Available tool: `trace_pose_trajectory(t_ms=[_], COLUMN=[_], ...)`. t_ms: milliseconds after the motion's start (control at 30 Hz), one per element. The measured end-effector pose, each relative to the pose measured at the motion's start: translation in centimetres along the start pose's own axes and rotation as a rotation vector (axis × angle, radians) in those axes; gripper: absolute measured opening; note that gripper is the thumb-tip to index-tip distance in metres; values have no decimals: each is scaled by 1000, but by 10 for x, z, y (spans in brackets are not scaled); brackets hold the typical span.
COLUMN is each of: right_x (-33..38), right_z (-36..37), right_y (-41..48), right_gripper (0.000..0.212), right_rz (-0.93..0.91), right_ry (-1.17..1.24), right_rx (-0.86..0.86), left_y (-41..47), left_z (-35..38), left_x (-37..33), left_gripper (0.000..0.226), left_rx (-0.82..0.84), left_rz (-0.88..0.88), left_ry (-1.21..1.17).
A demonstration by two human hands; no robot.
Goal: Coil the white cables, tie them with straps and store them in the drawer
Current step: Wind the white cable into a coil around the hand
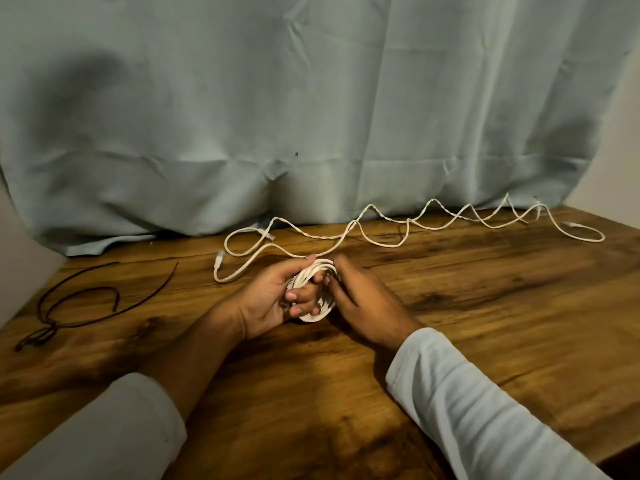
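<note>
Holding a small coil [313, 317] of white cable between both hands, low over the wooden worktop [485, 306]. The left hand [270, 303] has its fingers curled through the middle of the coil and wrapped round the loops, palm facing up, so it's properly gripping it. The right hand [363, 303] is on the coil's right side with its back to the camera. Its thumb sits on the top rim and its fingers are bent in against the loops, so it's grasping the coil too, though the fingertips are mostly hidden behind the cable.

Just behind the coil, the loose white cables [381, 237] lie on the worktop. They loop out to the coil's left, where two connector ends lie, then run in wavy humps, twisted round each other, far off to the coil's right. One strand passes right by the left fingertips; can't tell if it joins the coil.

Well to the left of the coil, the dark straps [79, 306] lie in a loose tangle with long thin ends. Behind the coil, past the loose cables, a grey-blue curtain [311, 98] hangs down onto the worktop. Both arms are in pale sleeves [467, 393], on the near side of the coil.
</note>
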State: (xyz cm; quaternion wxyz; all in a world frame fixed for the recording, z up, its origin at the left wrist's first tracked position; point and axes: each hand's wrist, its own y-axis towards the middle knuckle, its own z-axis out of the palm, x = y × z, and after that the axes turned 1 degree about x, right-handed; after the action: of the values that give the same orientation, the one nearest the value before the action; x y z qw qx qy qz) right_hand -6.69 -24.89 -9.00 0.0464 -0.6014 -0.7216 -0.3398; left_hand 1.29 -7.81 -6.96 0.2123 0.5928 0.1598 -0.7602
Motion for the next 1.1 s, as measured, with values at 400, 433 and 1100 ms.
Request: trace_pose_trajectory(t_ms=[400, 433, 1100], right_x=[3, 3, 6], right_z=[-2, -2, 2], right_y=[1, 1, 1], right_gripper=[11, 11, 13], right_rz=[112, 121, 180], right_ry=[-141, -151, -187], right_rx=[-33, -33, -36], left_y=[7, 7, 12], left_z=[-8, -9, -22], left_x=[13, 14, 25], left_gripper=[14, 14, 27], left_rx=[-216, -256, -321], left_rz=[278, 315, 411], left_ry=[644, 765, 1136])
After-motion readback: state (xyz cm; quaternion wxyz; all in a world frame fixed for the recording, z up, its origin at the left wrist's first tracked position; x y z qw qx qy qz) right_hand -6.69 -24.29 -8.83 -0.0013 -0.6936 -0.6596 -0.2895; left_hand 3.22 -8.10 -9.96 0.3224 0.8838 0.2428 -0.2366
